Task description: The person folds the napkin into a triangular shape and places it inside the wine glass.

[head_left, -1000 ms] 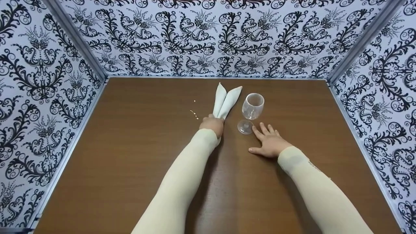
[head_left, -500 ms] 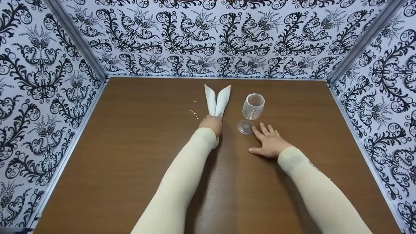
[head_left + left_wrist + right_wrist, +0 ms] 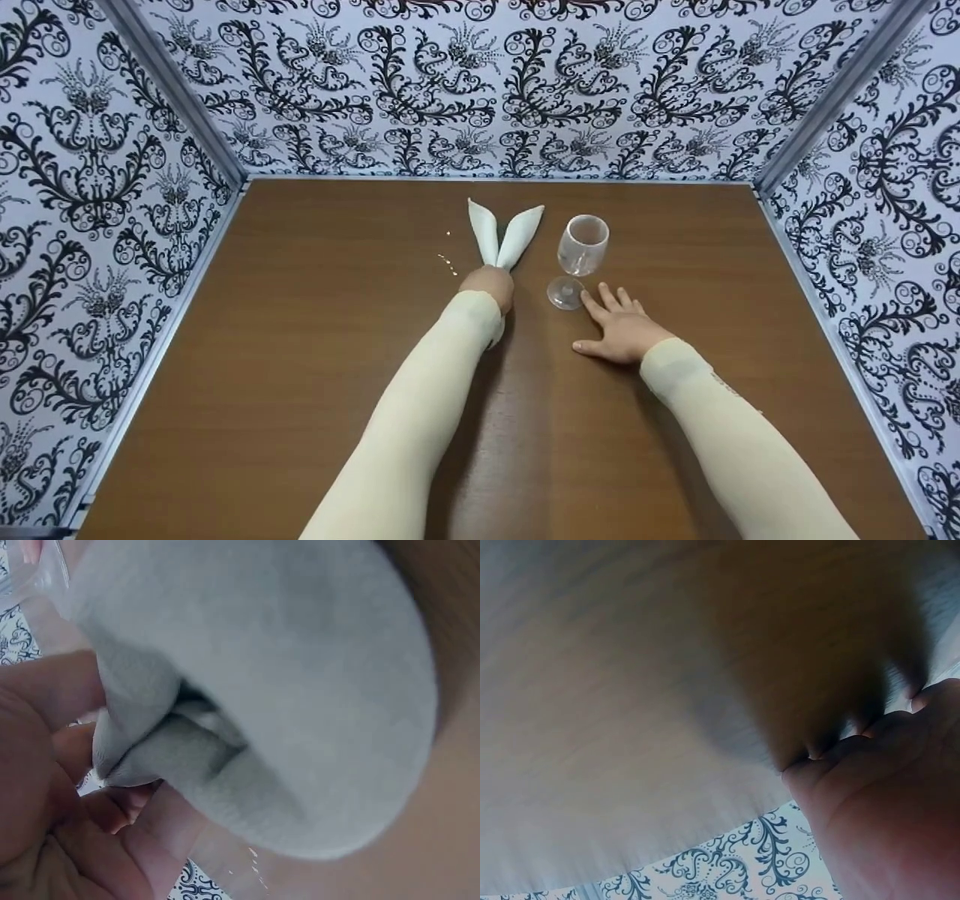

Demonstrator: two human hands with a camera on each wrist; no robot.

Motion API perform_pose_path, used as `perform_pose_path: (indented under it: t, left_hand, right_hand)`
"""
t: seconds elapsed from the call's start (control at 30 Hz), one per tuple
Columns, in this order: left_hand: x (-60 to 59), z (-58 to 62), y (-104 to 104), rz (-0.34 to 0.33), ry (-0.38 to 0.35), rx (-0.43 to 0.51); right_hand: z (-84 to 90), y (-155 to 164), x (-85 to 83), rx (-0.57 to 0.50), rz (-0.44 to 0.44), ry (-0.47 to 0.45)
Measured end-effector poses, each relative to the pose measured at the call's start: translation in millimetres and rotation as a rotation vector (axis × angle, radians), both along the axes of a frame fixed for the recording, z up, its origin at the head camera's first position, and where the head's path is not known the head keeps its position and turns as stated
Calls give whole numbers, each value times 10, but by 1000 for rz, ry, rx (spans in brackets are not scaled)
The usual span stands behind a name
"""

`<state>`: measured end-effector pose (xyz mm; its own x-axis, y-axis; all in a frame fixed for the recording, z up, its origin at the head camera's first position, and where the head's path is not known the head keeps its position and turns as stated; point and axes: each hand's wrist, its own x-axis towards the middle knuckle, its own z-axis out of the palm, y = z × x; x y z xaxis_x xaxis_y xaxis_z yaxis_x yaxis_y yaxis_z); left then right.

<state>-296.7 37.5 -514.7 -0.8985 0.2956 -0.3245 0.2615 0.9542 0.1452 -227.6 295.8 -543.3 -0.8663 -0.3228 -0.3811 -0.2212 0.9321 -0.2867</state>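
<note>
My left hand (image 3: pixel 487 289) grips a pale cloth napkin (image 3: pixel 517 236) around its narrow middle. Two pointed ends of the napkin fan out in a V beyond the fist. In the left wrist view the rounded, folded lower part of the napkin (image 3: pixel 300 705) bulges toward the camera, with fingers (image 3: pixel 52 690) and thumb around it. To the right, my right hand (image 3: pixel 622 330) lies with spread fingers on the tabletop. Its index fingertip is at the foot of an upright stemmed glass (image 3: pixel 583 247); whether they touch is unclear.
A brown wooden table (image 3: pixel 300 337) carries everything. Small pale specks (image 3: pixel 448 262) show on it, left of the napkin. Patterned black-and-white walls (image 3: pixel 450 90) with grey metal corner posts enclose the back and both sides.
The napkin's two ends have swung left and spread farther apart. My left hand keeps its grip in nearly the same spot. The right hand and the glass have stayed put.
</note>
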Motion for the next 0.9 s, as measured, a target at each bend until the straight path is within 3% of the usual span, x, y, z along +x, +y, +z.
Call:
perform_pose_path:
  t: [0.1,0.3,0.57,0.73,0.9]
  left_hand:
    - [-8,-4,-8,-10,14,7]
    - [-34,-42,-49,48,31,96]
    - [-19,-24,-152,57,-10,192]
    - [10,-1,-239,111,-4,271]
    - [5,-40,-326,208,-26,414]
  right_hand:
    - [-3,5,5,-2,3,8]
    - [-10,9,10,-1,3,16]
    - [-18,16,3,10,5,-14]
    - [-15,22,1,5,1,-22]
    - [-28,25,-9,2,4,-16]
